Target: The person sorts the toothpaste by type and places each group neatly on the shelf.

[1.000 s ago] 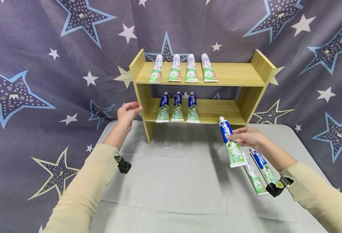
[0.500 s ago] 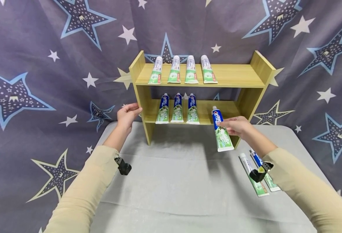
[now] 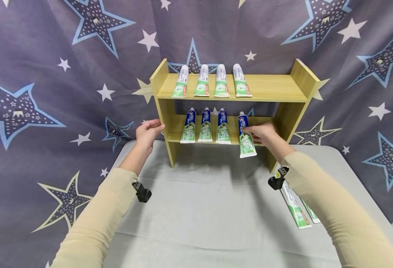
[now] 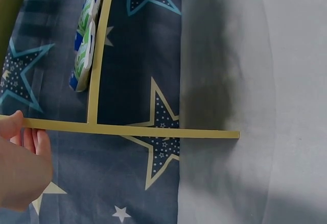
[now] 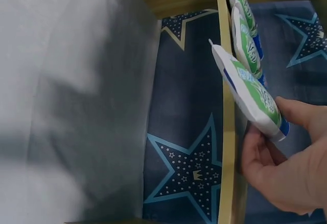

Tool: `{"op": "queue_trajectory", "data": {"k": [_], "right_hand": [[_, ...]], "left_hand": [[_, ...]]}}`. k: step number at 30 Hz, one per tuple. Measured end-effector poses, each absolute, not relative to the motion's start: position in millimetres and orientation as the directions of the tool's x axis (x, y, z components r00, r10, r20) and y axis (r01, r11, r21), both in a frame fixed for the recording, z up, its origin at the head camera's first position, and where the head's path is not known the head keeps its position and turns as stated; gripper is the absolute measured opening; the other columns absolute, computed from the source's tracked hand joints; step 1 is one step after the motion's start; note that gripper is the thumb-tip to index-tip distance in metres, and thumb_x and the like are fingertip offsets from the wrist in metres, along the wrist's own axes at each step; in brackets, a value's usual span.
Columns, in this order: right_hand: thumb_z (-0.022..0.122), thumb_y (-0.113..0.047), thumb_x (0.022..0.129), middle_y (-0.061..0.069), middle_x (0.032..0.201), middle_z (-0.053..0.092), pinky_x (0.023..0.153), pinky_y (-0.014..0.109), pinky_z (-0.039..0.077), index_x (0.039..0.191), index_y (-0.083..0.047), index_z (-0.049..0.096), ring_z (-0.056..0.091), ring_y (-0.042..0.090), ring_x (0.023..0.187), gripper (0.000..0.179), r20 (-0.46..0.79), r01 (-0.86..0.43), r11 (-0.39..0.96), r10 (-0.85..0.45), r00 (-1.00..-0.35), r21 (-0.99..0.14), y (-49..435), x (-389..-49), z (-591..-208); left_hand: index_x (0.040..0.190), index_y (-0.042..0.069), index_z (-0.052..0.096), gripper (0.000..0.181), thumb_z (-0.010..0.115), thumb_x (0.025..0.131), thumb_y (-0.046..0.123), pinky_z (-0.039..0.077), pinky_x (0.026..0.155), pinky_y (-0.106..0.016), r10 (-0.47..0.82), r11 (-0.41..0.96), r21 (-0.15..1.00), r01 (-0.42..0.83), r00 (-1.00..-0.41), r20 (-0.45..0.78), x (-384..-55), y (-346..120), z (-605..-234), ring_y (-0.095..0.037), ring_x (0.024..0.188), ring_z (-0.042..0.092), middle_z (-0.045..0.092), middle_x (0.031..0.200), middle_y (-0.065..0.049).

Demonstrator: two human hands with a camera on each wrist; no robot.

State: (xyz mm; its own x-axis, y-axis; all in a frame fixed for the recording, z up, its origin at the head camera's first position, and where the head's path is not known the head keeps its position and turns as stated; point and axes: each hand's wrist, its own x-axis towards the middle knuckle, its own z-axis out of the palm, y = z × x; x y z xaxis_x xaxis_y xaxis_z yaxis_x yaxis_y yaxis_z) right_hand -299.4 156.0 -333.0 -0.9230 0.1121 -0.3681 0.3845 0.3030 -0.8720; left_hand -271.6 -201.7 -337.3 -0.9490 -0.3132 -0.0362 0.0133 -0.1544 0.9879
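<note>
A light wooden two-tier shelf (image 3: 268, 87) stands at the back of the table. My left hand (image 3: 146, 136) grips the front edge of its left side panel; the left wrist view has the thumb and fingers on either side of the board. With the thumb and fingers of my right hand (image 3: 265, 134) I pinch a blue, white and green toothpaste tube (image 3: 248, 146), cap end tilted up and back, at the lower tier's front edge. Its flat end juts out past that edge. Three matching toothpaste tubes (image 3: 205, 128) lean in a row to its left.
Several white-and-green toothpaste tubes (image 3: 221, 83) lie along the upper tier. On the grey tabletop (image 3: 196, 212) at right lie another white-and-green tube (image 3: 296, 208) and a tube (image 3: 312, 214) mostly hidden by my right sleeve. A star-patterned curtain (image 3: 116, 82) hangs behind.
My right hand has carried the toothpaste tube left and back, from above the table to the lower tier beside the row. The left hand has stayed on the side panel.
</note>
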Motion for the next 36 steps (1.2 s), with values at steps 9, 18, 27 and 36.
{"op": "queue_trajectory", "data": {"k": [9,18,27,36], "right_hand": [[0.071,-0.010,0.082,0.018,0.137,0.054,0.105,0.034,0.050,0.133,0.008,0.047,0.056,0.028,0.116,0.060,-0.276,0.341,0.324,0.230,-0.933,-0.883,142.0,-316.1,-342.5],[0.069,-0.018,0.085,0.013,0.129,0.062,0.109,0.035,0.042,0.124,-0.003,0.063,0.053,0.027,0.126,0.042,-0.121,0.207,0.519,0.195,-0.973,-0.829,140.7,-318.2,-345.8],[0.071,-0.022,0.085,0.012,0.126,0.064,0.097,0.030,0.050,0.122,-0.006,0.065,0.059,0.025,0.117,0.041,-0.104,0.193,0.516,0.196,-0.975,-0.835,142.5,-318.8,-347.5],[0.073,-0.029,0.084,0.014,0.120,0.067,0.096,0.030,0.051,0.119,-0.007,0.067,0.062,0.027,0.116,0.042,-0.019,0.125,0.527,0.201,-0.979,-0.841,152.5,-298.5,-347.3]], "left_hand": [[0.112,-0.002,0.061,0.028,0.065,0.085,-0.005,0.050,0.105,-0.032,-0.309,-0.151,0.988,-0.015,-0.949,-0.061,-269.5,-201.1,-336.5,0.004,0.069,0.064,0.064,0.073,0.013],[0.104,0.002,0.061,0.022,0.065,0.085,-0.007,0.057,0.090,-0.020,-0.310,-0.168,0.986,-0.004,-0.949,-0.057,-270.8,-201.4,-334.8,0.003,0.068,0.064,0.065,0.072,0.012],[0.112,-0.002,0.061,0.027,0.065,0.085,-0.005,0.056,0.086,-0.017,-0.307,-0.153,0.988,-0.022,-0.949,-0.069,-271.0,-202.9,-335.7,0.004,0.069,0.063,0.064,0.072,0.012],[0.118,-0.005,0.059,0.033,0.065,0.086,-0.004,0.052,0.101,-0.027,-0.307,-0.130,0.991,-0.016,-0.950,-0.056,-270.7,-202.1,-336.5,0.004,0.070,0.063,0.063,0.074,0.013]]}}
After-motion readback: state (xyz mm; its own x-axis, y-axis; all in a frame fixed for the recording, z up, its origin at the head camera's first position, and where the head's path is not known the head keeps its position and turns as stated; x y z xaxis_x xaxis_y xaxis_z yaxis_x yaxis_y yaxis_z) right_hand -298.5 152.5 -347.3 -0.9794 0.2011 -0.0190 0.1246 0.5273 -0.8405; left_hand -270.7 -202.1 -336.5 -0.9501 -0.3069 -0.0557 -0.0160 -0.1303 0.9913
